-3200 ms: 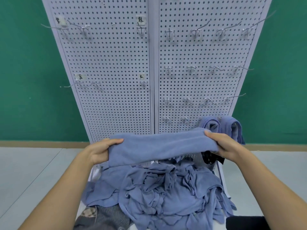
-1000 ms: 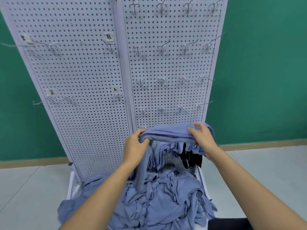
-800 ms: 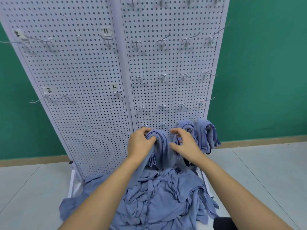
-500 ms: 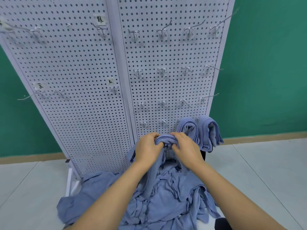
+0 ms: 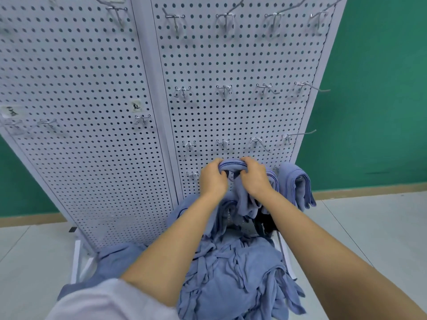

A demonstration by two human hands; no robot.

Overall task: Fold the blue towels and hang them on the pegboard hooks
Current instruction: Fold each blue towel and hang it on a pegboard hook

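Note:
My left hand (image 5: 213, 179) and my right hand (image 5: 253, 177) both grip a folded blue towel (image 5: 231, 166) at its top fold, right against the lowest hook row of the white pegboard (image 5: 231, 65). Its ends droop down between my wrists. The hook under the fold is hidden by my hands. To the right, two folded blue towels (image 5: 295, 183) hang on neighbouring hooks; the nearer one is partly behind my right hand. A heap of loose blue towels (image 5: 235, 273) lies at the foot of the board.
Bare metal hooks (image 5: 223, 143) stick out in rows above my hands, and one (image 5: 193, 174) just left of them. A dark object (image 5: 265, 224) sits behind the hanging towels. Grey tiled floor (image 5: 358, 227) and a green wall (image 5: 381, 88) surround the stand.
The towel, first stretched between my hands, got folded in half. My hands came together on its fold and lifted it up against the bottom hook row; my view moved closer.

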